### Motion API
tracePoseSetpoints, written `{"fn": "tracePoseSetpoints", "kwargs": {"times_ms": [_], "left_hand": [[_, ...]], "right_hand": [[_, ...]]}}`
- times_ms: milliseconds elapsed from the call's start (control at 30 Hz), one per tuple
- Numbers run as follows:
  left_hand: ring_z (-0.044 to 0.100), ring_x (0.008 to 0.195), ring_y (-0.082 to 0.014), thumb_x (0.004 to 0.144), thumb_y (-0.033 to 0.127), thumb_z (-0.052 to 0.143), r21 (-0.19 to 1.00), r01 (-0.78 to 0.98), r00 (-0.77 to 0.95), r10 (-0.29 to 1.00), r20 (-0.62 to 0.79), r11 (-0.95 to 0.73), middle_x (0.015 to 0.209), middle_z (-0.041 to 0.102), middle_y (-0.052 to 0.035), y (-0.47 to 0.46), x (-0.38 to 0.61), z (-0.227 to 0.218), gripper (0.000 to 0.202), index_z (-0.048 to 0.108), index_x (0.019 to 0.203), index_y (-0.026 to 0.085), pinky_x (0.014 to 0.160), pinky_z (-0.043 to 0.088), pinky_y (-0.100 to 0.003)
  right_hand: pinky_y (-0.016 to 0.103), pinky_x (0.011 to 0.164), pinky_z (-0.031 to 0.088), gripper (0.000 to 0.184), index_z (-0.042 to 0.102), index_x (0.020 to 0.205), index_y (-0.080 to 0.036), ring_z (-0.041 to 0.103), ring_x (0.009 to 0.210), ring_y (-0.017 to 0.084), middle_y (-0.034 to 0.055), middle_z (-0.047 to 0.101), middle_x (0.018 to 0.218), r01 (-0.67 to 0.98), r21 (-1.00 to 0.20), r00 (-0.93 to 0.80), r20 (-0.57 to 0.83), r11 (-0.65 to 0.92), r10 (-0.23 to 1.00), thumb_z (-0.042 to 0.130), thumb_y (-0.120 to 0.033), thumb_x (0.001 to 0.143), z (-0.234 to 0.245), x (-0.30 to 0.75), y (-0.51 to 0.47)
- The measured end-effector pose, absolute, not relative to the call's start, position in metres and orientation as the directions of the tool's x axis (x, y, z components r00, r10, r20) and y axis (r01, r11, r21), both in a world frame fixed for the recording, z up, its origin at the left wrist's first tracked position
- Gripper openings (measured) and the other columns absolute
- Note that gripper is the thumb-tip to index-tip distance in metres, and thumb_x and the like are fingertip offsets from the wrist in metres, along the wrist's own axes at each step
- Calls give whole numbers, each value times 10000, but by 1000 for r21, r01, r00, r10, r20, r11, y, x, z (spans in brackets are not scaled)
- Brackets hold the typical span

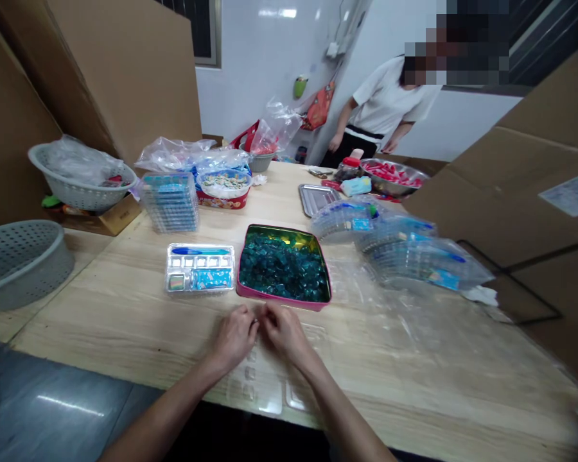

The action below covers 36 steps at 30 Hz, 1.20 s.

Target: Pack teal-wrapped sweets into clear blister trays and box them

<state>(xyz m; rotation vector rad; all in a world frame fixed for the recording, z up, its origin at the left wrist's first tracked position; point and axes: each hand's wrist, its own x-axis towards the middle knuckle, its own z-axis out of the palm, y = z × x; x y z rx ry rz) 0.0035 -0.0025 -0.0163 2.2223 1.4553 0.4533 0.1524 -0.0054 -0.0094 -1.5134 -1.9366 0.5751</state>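
Both my hands are close together just in front of a pink-rimmed tin (283,296) full of small dark teal translucent pieces. The fingers of my left hand (238,332) are pinched closed, and what they hold, if anything, is too small to make out. Beside it, my right hand (284,330) is also pinched closed, its fingertips almost meeting the left ones. Under my wrists lies a clear plastic tray (264,385) with small compartments. Left of the tin sits a filled clear tray (200,269) with a blue pen, a blue patterned piece and several small compartments.
Stacked clear trays (171,205) stand behind on the left, near a red tub (224,200). Fanned stacks of trays (404,256) lie right. Grey baskets (22,263) are far left. A metal tray (318,200) and a person in a white shirt (390,96) are at the back.
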Motion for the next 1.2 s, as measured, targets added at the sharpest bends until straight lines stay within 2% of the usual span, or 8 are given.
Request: {"fn": "tracePoseSetpoints", "kwargs": {"times_ms": [133, 267, 367, 567, 767, 867, 1067, 1200], "left_hand": [[558, 687, -172, 867, 183, 445, 546, 755, 399, 915, 59, -364, 755, 585, -72, -3, 3, -19, 257, 617, 682, 135, 636, 411, -278], [567, 712, -170, 867, 187, 443, 622, 693, 378, 919, 116, -364, 741, 593, -53, -3, 0, -19, 222, 593, 708, 149, 657, 408, -272], [561, 687, -154, 857, 195, 458, 690, 635, 334, 929, 160, -348, 735, 596, -39, -3, -4, -17, 189, 591, 729, 154, 636, 400, -256], [524, 607, -120, 805, 175, 500, 820, 496, 250, 951, 179, -285, 674, 578, -16, -2, -6, -13, 171, 606, 672, 155, 547, 371, -220], [562, 622, -119, 753, 182, 547, 960, 232, 166, 979, 120, -157, 691, 611, -23, -8, 3, 0, 107, 629, 693, 146, 559, 431, -209], [587, 682, -136, 720, 190, 589, 981, 141, 126, 985, 115, -132, 764, 646, -43, -16, 8, 5, 77, 649, 735, 145, 614, 465, -226], [491, 504, -88, 630, 238, 669, 981, -47, 83, 979, -185, 189, 550, 585, 5, -27, 7, -1, 118, 617, 626, 132, 489, 357, -200], [424, 439, -63, 564, 256, 714, 926, -214, 173, 945, -276, 310, 471, 534, 30, -24, -1, 1, 167, 610, 591, 130, 445, 277, -192]], "right_hand": [[233, 592, 378, 179, 632, 763, -191, 596, 662, 161, 38, 664, 728, 864, -466, -79, 250, 192, 965, 467, -125, 786, 16, 178, 23], [257, 609, 392, 154, 688, 831, -190, 644, 763, 213, 92, 706, 816, 989, -148, -17, 44, 24, 999, 547, -170, 772, 28, 188, 53], [272, 615, 408, 198, 709, 833, -175, 659, 798, 243, 124, 715, 855, 995, -99, -23, -17, 21, 1000, 543, -121, 739, 23, 185, 62], [279, 647, 445, 197, 712, 786, -203, 665, 769, 231, 64, 725, 774, 906, -422, 65, 83, -25, 994, 554, -122, 703, 6, 197, 58], [244, 509, 440, 134, 653, 741, -173, 587, 549, 158, 16, 656, 628, 394, -916, 37, 103, 80, 994, 621, -297, 699, 7, 194, 21], [233, 482, 418, 132, 650, 743, -172, 549, 521, 140, 8, 628, 604, 320, -943, -12, 89, 88, 996, 628, -298, 712, 11, 175, -9], [255, 558, 437, 106, 649, 768, -187, 540, 577, 138, 28, 636, 693, 402, -888, -29, 231, 223, 973, 589, -270, 796, 11, 151, -44], [261, 610, 469, 128, 664, 787, -190, 582, 644, 150, 21, 651, 724, 139, -987, -29, 72, 76, 997, 678, -310, 747, 5, 150, -43]]}}
